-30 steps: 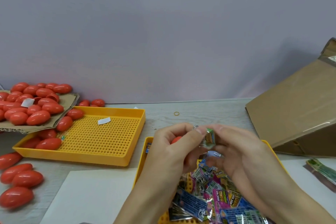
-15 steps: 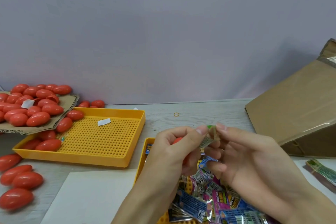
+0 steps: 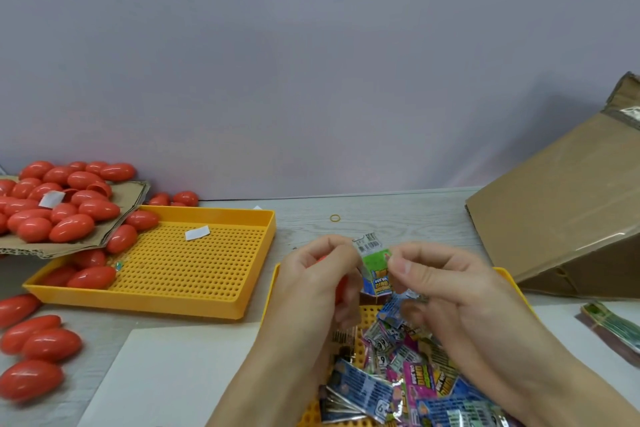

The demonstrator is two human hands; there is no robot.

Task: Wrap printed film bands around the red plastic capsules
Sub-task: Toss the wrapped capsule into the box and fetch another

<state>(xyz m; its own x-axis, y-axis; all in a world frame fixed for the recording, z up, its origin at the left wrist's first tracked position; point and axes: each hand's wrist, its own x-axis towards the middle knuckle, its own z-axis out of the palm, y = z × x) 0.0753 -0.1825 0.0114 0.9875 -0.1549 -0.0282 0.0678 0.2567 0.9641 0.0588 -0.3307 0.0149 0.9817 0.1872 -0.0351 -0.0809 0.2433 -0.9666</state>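
Film pile (image 3: 412,388): printed bands are lying heaped in the near yellow tray (image 3: 512,279).
Left hand (image 3: 318,284): curling round a red capsule (image 3: 343,284) and pinching one edge of the film band (image 3: 376,270).
Right hand (image 3: 446,284): pinching the band's other edge.
Writing: "DINO" is showing on the band.
Far tray (image 3: 242,274): holding a few capsules (image 3: 91,276).
Cardboard (image 3: 128,194): carrying more capsules.

The near tray (image 3: 273,282) serves as landmark. In it lies a heap of film bands (image 3: 398,378). Above it both hands (image 3: 322,284) (image 3: 446,284) meet on one band (image 3: 375,269). Left of it sits a second tray (image 3: 194,305), with a cardboard sheet (image 3: 128,194) of capsules (image 3: 65,208) overlapping its far-left corner. Right of it stands a carton (image 3: 554,236); behind lies what may be a rubber ring (image 3: 335,217).
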